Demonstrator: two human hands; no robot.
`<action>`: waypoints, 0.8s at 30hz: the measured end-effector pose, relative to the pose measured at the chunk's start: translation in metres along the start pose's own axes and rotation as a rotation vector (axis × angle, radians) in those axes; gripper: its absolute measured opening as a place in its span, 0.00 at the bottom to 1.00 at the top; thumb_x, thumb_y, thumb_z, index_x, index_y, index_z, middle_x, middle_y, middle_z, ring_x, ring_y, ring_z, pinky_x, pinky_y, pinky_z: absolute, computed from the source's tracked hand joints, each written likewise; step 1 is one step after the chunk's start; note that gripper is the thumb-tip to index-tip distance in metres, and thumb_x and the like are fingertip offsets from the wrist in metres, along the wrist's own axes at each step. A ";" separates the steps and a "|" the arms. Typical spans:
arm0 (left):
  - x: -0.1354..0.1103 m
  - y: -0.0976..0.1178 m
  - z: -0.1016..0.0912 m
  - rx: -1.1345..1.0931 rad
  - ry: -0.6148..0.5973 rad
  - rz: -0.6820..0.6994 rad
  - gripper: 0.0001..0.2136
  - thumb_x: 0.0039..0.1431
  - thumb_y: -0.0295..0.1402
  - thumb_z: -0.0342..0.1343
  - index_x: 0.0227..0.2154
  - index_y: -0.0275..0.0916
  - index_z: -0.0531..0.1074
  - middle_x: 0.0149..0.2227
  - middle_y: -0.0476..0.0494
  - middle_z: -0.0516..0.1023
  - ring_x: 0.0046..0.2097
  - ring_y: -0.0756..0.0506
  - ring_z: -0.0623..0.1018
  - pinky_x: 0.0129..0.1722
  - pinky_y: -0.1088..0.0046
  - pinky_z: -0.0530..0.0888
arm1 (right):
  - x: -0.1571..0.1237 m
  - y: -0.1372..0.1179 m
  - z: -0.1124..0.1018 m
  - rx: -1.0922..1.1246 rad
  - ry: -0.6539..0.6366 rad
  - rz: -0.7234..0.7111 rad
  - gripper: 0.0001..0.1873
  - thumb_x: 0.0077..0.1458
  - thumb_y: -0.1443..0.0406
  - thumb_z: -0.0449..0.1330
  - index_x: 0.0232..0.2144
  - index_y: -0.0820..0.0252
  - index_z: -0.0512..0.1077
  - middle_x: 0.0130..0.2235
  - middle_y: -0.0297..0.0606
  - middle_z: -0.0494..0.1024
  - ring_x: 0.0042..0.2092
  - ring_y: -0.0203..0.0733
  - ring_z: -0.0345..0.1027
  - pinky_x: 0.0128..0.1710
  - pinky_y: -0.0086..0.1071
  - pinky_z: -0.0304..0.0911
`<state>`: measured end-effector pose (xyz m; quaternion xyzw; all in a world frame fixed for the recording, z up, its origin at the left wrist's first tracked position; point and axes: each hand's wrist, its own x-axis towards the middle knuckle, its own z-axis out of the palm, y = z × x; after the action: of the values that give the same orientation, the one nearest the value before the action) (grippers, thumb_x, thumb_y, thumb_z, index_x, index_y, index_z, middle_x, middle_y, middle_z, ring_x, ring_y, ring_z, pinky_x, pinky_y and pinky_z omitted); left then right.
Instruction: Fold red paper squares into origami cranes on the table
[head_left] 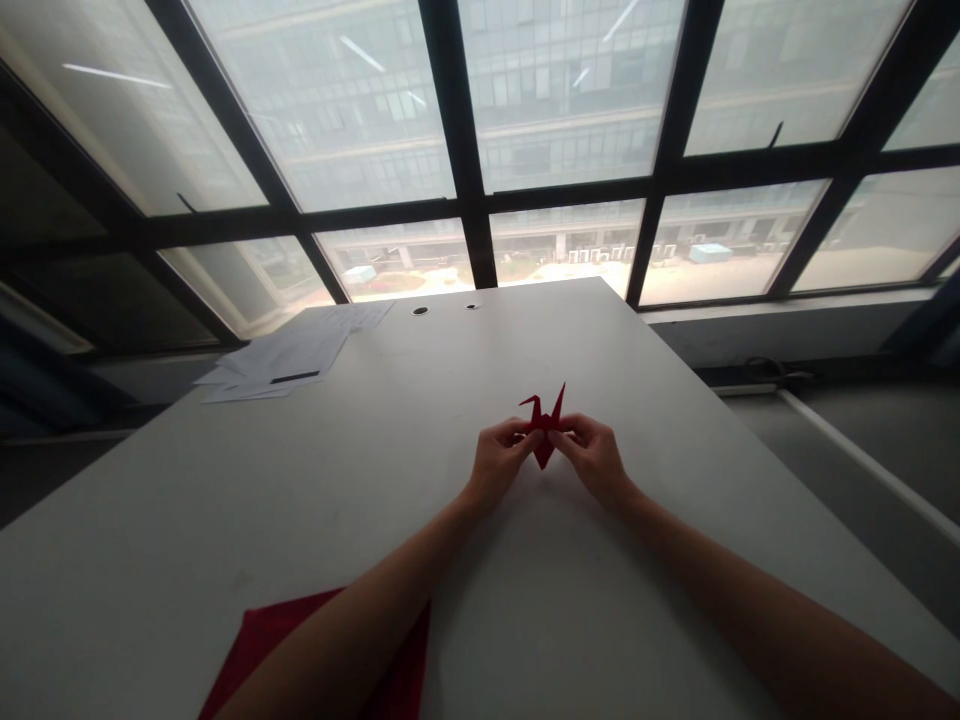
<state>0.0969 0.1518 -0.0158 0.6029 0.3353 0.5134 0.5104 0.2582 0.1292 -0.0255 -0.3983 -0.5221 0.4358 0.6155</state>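
A small red origami crane [544, 453] is held over the white table, between my two hands. Its bent head points up on the left and its pointed tail rises on the right; a folded wing hangs down toward me. My left hand [501, 458] pinches the crane's left side between thumb and fingers. On the opposite side my right hand [592, 455] grips it the same way, the thumbs nearly meeting at the middle. The fingers behind the paper are partly hidden.
Red paper [262, 632] lies at the near left, partly under my left forearm. White sheets [300, 350] with a dark pen [295, 377] on them rest at the far left of the table [420, 400]. Large windows [555, 100] stand beyond the far edge.
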 end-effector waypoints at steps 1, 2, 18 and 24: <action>0.000 0.000 0.000 0.000 -0.003 0.002 0.12 0.54 0.39 0.66 0.36 0.34 0.81 0.37 0.40 0.82 0.37 0.44 0.79 0.38 0.69 0.75 | 0.000 -0.001 0.000 0.008 -0.006 0.005 0.14 0.52 0.55 0.68 0.34 0.60 0.78 0.35 0.42 0.82 0.36 0.46 0.76 0.38 0.39 0.71; 0.000 0.000 0.000 -0.001 -0.005 -0.002 0.12 0.54 0.39 0.67 0.36 0.34 0.81 0.36 0.40 0.82 0.36 0.45 0.79 0.38 0.70 0.74 | 0.000 -0.002 0.001 0.016 -0.008 0.010 0.15 0.52 0.55 0.67 0.34 0.60 0.79 0.35 0.42 0.82 0.36 0.46 0.76 0.38 0.38 0.71; -0.001 0.005 -0.002 -0.012 -0.008 -0.089 0.15 0.55 0.44 0.64 0.26 0.34 0.76 0.26 0.47 0.76 0.29 0.50 0.72 0.31 0.75 0.68 | 0.000 -0.010 0.005 0.068 0.024 0.132 0.13 0.46 0.55 0.70 0.26 0.59 0.77 0.28 0.37 0.80 0.30 0.41 0.72 0.33 0.34 0.66; -0.002 0.006 -0.002 0.022 0.021 -0.052 0.15 0.57 0.43 0.63 0.25 0.34 0.76 0.26 0.48 0.74 0.29 0.50 0.70 0.31 0.75 0.66 | 0.002 -0.005 0.002 0.045 -0.007 0.123 0.14 0.49 0.54 0.68 0.28 0.60 0.77 0.29 0.37 0.80 0.31 0.41 0.71 0.34 0.34 0.66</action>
<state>0.0936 0.1493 -0.0107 0.5942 0.3619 0.5026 0.5132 0.2567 0.1301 -0.0200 -0.4143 -0.4887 0.4857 0.5946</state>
